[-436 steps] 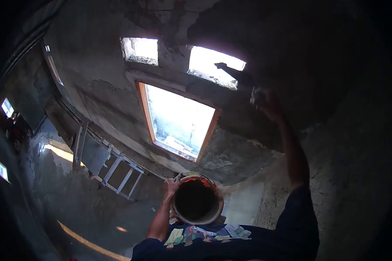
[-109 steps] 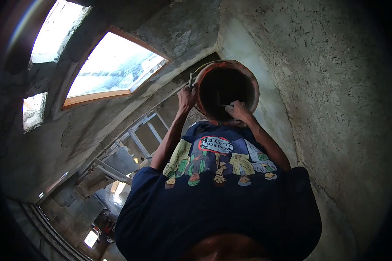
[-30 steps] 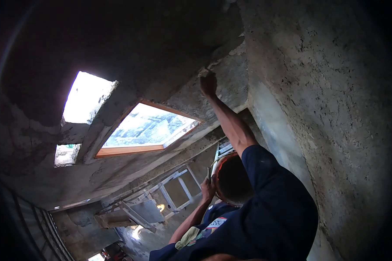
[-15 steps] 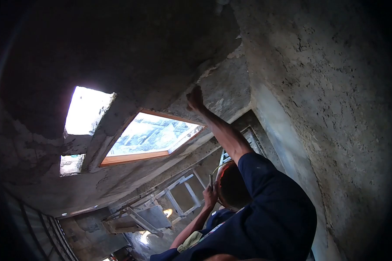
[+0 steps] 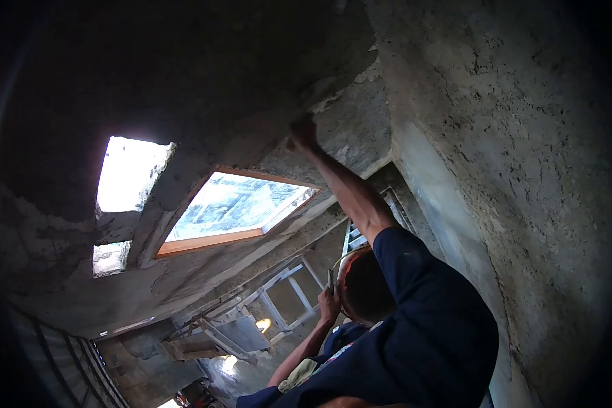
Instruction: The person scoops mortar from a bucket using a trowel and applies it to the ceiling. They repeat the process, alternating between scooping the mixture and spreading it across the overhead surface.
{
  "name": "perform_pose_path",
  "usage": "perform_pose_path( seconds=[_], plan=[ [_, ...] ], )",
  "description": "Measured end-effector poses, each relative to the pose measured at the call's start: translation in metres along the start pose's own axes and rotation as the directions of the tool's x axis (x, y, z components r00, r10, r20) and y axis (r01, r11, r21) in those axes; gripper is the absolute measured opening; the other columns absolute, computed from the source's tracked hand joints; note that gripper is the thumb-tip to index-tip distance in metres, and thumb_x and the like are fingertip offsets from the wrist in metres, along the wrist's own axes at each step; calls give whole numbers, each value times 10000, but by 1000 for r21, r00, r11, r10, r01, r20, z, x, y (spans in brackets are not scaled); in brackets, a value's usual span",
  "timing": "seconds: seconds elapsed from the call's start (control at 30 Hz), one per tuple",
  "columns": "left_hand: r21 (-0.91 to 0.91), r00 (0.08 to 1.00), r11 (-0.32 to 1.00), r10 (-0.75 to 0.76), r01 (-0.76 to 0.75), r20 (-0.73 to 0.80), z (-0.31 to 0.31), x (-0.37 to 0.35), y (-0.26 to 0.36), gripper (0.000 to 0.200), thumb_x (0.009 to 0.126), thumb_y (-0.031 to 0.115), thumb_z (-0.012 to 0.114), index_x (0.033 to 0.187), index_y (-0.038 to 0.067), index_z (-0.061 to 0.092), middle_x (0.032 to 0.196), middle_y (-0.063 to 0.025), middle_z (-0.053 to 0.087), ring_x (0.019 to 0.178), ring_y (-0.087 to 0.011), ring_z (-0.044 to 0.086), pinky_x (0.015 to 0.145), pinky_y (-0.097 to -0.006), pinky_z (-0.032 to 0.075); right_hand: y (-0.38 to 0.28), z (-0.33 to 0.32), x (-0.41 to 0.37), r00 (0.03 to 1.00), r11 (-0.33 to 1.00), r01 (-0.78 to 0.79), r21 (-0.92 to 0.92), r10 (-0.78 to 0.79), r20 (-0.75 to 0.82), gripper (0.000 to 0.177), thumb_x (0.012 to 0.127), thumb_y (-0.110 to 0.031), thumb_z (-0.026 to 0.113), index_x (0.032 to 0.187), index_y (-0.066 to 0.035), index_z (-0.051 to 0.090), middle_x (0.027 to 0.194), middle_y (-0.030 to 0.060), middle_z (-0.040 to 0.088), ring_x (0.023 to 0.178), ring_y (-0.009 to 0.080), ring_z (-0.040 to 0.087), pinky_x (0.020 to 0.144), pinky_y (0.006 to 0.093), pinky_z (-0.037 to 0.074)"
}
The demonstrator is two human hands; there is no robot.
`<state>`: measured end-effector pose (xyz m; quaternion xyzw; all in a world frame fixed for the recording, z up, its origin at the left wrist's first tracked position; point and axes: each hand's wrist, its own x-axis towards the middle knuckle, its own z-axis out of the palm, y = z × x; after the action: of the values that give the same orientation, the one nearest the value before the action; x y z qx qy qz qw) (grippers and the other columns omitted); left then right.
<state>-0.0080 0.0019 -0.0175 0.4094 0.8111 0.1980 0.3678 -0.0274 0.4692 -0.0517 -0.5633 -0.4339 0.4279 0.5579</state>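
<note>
My right hand (image 5: 302, 134) is raised at the dark, rough plaster surface (image 5: 336, 112). Its fingers are closed; whatever they hold is too dark to make out. Lower down, my left hand (image 5: 330, 304) grips the rim of a round container (image 5: 367, 285) with a reddish edge and dark inside. A thin, light-coloured tool or stick (image 5: 330, 278) stands up at the fingers of this hand. The container is between my two arms, partly hidden by the dark blue sleeve of the raised arm.
A wood-framed window (image 5: 238, 207) and two bright openings, one large (image 5: 132, 173) and one small (image 5: 111, 258), are at the left. A rough wall (image 5: 523, 170) rises at right. Beyond are a pale frame (image 5: 272, 309), a ladder (image 5: 353, 238) and metal bars (image 5: 68, 360).
My right hand has moved slightly upward along the plaster surface. My left hand still grips the container. The view has shifted a little.
</note>
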Motion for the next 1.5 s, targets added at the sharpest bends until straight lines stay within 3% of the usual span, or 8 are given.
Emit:
perform_pose_path(
  seconds=[0.5,0.93,0.97,1.07,1.13,1.2,1.43,1.5],
  plan=[
    [12,1000,1000,-29,29,10,5,4,-20,481,882,423,492,864,-48,585,640,-232,576,638,-350,621,550,-419,432,-8,-37,11,991,992,-128,6,128,34,516,772,-194,548,1140,121,367,1068,349,507,967,468,522,830,481,439],
    [-16,1000,1000,-27,27,10,2,2,-12,444,883,393,506,852,-42,591,642,-206,590,639,-318,629,555,-409,436,39,-42,-5,955,896,241,-373,-287,-71,363,783,-174,556,1007,68,404,793,238,574,775,409,588,664,463,477],
    [12,999,999,-35,35,11,2,2,-11,444,883,393,505,852,-42,590,642,-210,588,638,-323,628,553,-412,435,18,-49,12,985,994,-98,-38,102,140,422,796,-205,554,1054,80,380,838,251,584,846,387,592,723,476,461],
    [25,1000,999,-25,25,2,-1,6,-9,447,882,394,505,852,-43,590,640,-220,582,634,-337,625,547,-421,431,-87,-66,-17,910,979,-184,84,137,392,480,800,-230,558,1097,90,355,883,271,579,872,392,587,741,476,459],
    [-8,1000,1000,-9,9,4,1,4,-9,451,881,398,505,852,-45,589,635,-234,572,628,-351,621,540,-431,425,1,1,-35,918,877,389,-282,-393,44,530,794,-238,565,1135,91,327,930,293,569,856,434,577,731,463,469],
    [2,1000,1000,-20,20,15,3,3,-11,449,883,394,503,853,-45,591,650,-227,587,639,-349,625,549,-428,432,30,-1,-72,917,867,398,-299,-362,170,553,785,-258,576,1145,74,320,953,299,561,834,457,574,684,440,488],
    [-39,1000,999,29,-29,-3,-3,-1,1,480,879,415,497,842,-55,585,671,-237,588,679,-373,620,579,-433,431,-41,-158,-165,791,967,-239,89,141,595,571,763,-343,670,1155,-32,395,944,143,572,764,268,596,646,378,496],
    [20,998,999,39,-38,-48,7,7,-25,455,870,408,535,781,-36,578,584,-162,555,576,-133,514,516,-373,414,-57,-211,-184,752,952,-283,121,141,644,513,771,-271,677,1168,-40,447,970,79,571,802,216,582,701,340,491]
  ],
)
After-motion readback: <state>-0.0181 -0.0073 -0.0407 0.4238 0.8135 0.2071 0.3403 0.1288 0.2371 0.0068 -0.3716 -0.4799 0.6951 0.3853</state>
